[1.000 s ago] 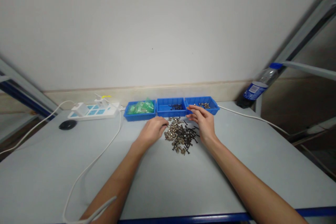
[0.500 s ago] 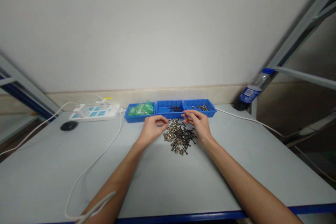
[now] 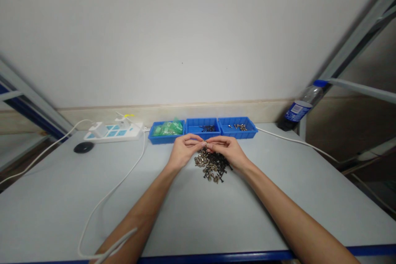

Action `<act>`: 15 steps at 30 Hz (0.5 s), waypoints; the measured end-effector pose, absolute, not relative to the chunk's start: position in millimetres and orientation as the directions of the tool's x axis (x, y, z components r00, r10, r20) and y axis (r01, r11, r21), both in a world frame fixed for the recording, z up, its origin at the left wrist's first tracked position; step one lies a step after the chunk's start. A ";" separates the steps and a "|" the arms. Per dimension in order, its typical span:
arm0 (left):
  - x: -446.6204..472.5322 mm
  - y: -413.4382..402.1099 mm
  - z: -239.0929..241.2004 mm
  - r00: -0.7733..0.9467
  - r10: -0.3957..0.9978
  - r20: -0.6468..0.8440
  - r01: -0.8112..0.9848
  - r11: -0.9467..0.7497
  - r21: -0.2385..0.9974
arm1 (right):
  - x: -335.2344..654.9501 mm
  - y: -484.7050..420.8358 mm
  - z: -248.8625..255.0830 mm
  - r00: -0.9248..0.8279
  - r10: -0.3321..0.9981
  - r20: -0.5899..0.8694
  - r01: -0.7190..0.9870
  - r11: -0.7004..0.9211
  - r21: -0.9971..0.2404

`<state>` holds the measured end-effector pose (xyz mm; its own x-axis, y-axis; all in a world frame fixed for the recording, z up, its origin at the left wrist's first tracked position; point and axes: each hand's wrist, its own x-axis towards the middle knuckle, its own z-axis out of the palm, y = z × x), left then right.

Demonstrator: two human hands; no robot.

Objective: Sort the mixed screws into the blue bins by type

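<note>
My left hand and my right hand meet at their fingertips over the far side of a mixed pile of screws. Both are closed in a pinch; a tiny light-coloured piece may show between the tips, too small to name. Dark screws lie mostly on the pile's right, brassy and silvery ones on its left. Behind the hands stand three blue bins in a row: the left bin holds a green plastic bag, the middle bin some dark screws, the right bin several shiny screws.
A white power strip with plugs stands at the back left, a black round disc before it. A white cable loops across the table and over my left forearm. At the back right a bottle leans near the metal frame.
My right hand has moved left and slightly down, from in front of the right bin to my left hand. Their fingertips now meet above the pile.
</note>
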<state>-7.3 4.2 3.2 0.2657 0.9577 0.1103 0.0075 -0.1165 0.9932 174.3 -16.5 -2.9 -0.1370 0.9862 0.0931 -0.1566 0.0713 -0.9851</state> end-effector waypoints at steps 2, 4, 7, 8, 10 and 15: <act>-6.6 4.5 2.4 0.286 0.951 0.122 0.022 -0.134 0.991 | 174.3 -15.7 -3.2 -0.137 0.987 0.080 -0.190 0.053 -0.980; -7.6 5.3 1.1 0.303 0.936 0.179 0.095 -0.217 0.972 | 174.3 -14.8 -2.9 -0.115 0.990 0.076 -0.220 0.049 -0.974; -13.6 8.6 -3.4 0.384 0.853 0.354 0.353 -0.490 0.797 | 175.5 -12.9 -1.3 -0.006 0.995 0.097 -0.258 0.092 -0.962; -16.4 10.4 -5.6 0.441 0.803 0.400 0.433 -0.581 0.689 | 176.5 -12.0 -0.8 0.052 0.993 0.108 -0.276 0.119 -0.954; -22.1 14.3 -10.5 0.571 0.704 0.423 0.501 -0.707 0.500 | 180.0 -9.4 -0.1 0.191 0.973 0.129 -0.313 0.185 -0.932; -29.2 19.5 -14.5 0.705 0.636 0.315 0.560 -0.771 0.303 | 191.5 -2.8 -1.3 0.479 0.874 0.083 -0.329 0.266 -0.906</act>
<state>-29.2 19.5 -14.5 0.7047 0.6356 0.3153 0.5602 -0.7711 0.3026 191.5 -2.8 -1.3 0.4795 0.8736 0.0827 -0.3292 0.2664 -0.9059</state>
